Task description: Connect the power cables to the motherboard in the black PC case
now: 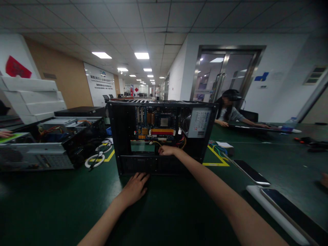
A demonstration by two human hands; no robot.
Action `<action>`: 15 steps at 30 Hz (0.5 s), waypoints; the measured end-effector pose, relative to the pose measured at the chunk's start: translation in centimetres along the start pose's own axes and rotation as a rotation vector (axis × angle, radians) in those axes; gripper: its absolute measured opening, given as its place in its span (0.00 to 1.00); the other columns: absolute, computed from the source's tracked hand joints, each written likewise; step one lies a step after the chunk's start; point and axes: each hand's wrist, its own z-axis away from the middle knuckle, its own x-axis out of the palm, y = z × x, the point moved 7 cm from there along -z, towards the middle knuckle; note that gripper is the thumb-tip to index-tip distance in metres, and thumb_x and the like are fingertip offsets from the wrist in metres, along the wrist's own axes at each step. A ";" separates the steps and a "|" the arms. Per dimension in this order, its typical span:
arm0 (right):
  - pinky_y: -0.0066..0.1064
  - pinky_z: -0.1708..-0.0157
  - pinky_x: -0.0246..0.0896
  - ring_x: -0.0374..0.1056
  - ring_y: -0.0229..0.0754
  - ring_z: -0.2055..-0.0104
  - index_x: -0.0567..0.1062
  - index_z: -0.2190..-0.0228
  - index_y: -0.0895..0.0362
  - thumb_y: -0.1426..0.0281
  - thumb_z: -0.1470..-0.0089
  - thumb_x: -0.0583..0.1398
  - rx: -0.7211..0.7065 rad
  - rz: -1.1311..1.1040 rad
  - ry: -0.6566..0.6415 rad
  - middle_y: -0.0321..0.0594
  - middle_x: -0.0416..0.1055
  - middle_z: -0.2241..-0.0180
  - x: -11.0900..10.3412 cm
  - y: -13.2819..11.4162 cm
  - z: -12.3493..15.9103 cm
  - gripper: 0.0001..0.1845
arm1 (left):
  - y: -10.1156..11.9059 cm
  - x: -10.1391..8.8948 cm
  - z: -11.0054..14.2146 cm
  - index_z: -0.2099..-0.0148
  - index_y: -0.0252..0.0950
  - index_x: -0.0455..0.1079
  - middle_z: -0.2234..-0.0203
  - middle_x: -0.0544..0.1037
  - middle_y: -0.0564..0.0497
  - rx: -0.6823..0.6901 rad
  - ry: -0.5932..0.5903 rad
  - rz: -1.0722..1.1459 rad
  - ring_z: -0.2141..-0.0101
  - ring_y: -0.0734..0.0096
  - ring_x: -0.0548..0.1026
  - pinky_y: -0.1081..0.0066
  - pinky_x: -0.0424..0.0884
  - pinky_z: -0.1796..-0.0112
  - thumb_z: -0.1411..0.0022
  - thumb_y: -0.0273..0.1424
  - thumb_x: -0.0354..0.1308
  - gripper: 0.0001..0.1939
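Note:
An open black computer case (137, 166) stands upright on the table in front of me. Inside it are a motherboard (143, 120) with red and yellow memory slots (162, 132), a fan (186, 121) and a labelled power supply (200, 122). My right hand (166, 150) reaches into the lower middle of the case with its fingers curled closed. A thin yellow cable (155, 142) runs up to those fingers, but what they grip is too small to make out. My left hand (135, 188) rests palm down on the table, fingers spread, against the case's lower front edge.
Another opened computer case (43, 153) lies to the left, near a coiled white cable (94, 160). At right are loose coloured wires (217, 150), a phone (251, 172) and a white device (276, 212). A person (232, 112) sits across the green table (64, 205).

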 end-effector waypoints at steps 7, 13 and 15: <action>0.28 0.68 0.60 0.68 0.41 0.69 0.74 0.68 0.64 0.72 0.62 0.57 0.075 0.109 -0.308 0.42 0.72 0.68 1.9 1.2 0.5 0.15 | -0.1 0.2 -0.1 0.42 0.39 0.50 0.48 0.59 0.47 0.002 0.000 -0.013 0.49 0.60 0.57 0.60 0.55 0.51 0.46 0.30 0.47 0.27; 0.30 0.64 0.61 0.68 0.41 0.66 0.72 0.63 0.66 0.73 0.59 0.55 0.081 0.116 -0.434 0.45 0.71 0.64 2.3 0.6 1.4 0.19 | 0.1 0.0 -0.1 0.42 0.39 0.50 0.47 0.59 0.47 0.011 0.007 -0.014 0.49 0.60 0.56 0.60 0.55 0.51 0.46 0.30 0.47 0.27; 0.30 0.65 0.61 0.68 0.41 0.67 0.73 0.64 0.66 0.74 0.59 0.55 0.102 0.126 -0.456 0.44 0.72 0.66 2.3 0.5 1.5 0.17 | 0.2 -0.1 0.0 0.42 0.39 0.50 0.47 0.58 0.47 0.007 0.003 -0.006 0.49 0.60 0.56 0.60 0.55 0.51 0.46 0.30 0.47 0.27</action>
